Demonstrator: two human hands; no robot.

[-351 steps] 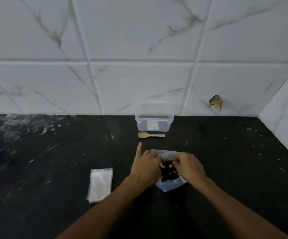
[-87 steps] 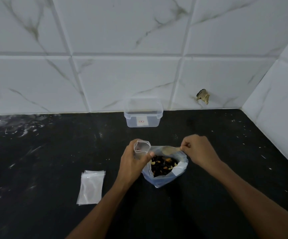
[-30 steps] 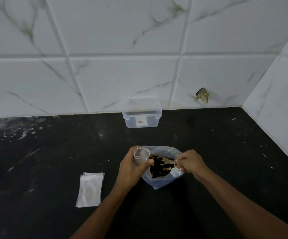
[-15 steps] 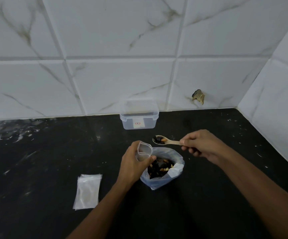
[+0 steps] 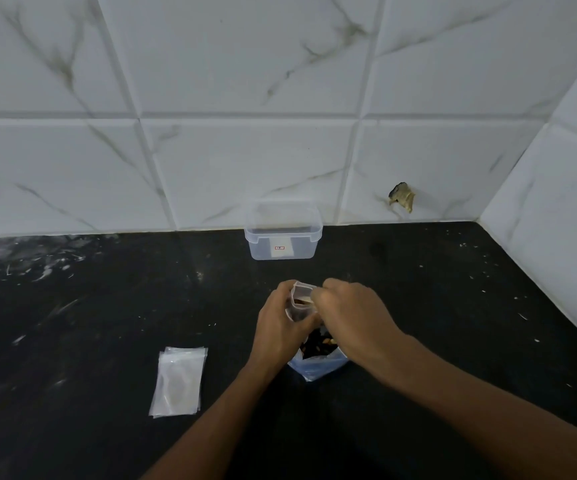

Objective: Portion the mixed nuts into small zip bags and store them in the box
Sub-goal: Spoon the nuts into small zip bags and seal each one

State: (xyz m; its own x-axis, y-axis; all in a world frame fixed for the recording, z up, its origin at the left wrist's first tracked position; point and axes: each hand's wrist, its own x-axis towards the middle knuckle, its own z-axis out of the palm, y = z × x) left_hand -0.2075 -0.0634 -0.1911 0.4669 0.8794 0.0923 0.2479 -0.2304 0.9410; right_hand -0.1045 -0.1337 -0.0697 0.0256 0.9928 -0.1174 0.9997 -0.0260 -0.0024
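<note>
My left hand [image 5: 280, 327] grips a small clear zip bag [image 5: 300, 299] upright with its mouth open, above the big plastic bag of mixed nuts [image 5: 318, 355] on the black counter. My right hand [image 5: 353, 317] holds the small wooden spoon [image 5: 303, 301], whose bowl sits inside the zip bag's mouth; most of the spoon is hidden by the fingers. The clear plastic box [image 5: 283, 233] stands open at the back against the tiled wall. A stack of flat empty zip bags [image 5: 179, 381] lies to the left of my left forearm.
The black counter [image 5: 89, 323] carries white smears at the far left. Marble-look tiled walls [image 5: 539, 209] close the back and right side. A chipped hole in the tile [image 5: 401, 196] shows at the back right.
My right hand has brought the loaded spoon from above the nut bag leftward into the mouth of the small zip bag. The left hand keeps holding the zip bag.
</note>
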